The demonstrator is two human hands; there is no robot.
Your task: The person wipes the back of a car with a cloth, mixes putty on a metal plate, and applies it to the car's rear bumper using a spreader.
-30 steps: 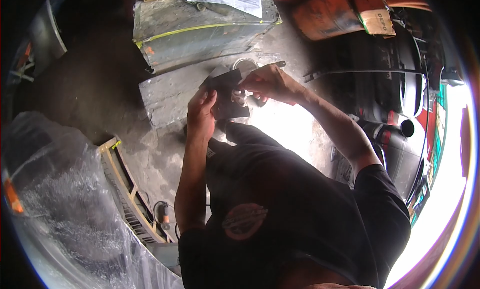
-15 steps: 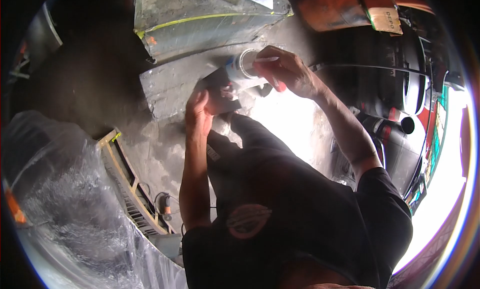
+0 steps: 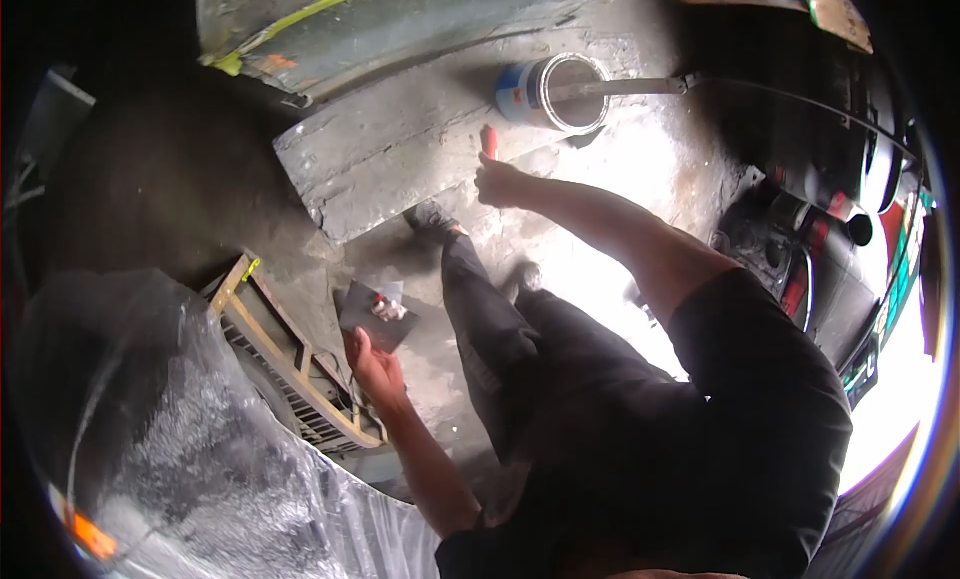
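Note:
My left hand (image 3: 376,367) grips a dark, flat square plate (image 3: 358,311) by its near edge, low in front of the frame. On the plate lies a dab of whitish paste (image 3: 393,311) with a bit of red on it. My right hand (image 3: 500,183) is closed around a small red object (image 3: 489,142) that sticks up from the fist; its lower part is hidden by the fingers. Beyond that hand stands an open blue and white can (image 3: 518,94) with a pale rim. A flat grey strip (image 3: 645,86) crosses the rim on the right side.
The can is on a grey slab (image 3: 350,169). A panel edged with yellow tape (image 3: 440,34) lies behind it. At left are a slatted wooden frame (image 3: 290,349) and plastic sheeting (image 3: 200,419). Dark car parts (image 3: 800,229) crowd the right.
My left hand has moved down and left with the plate, away from the can. My right hand has come off the can's mouth, left and down, with the red object. The view has shifted.

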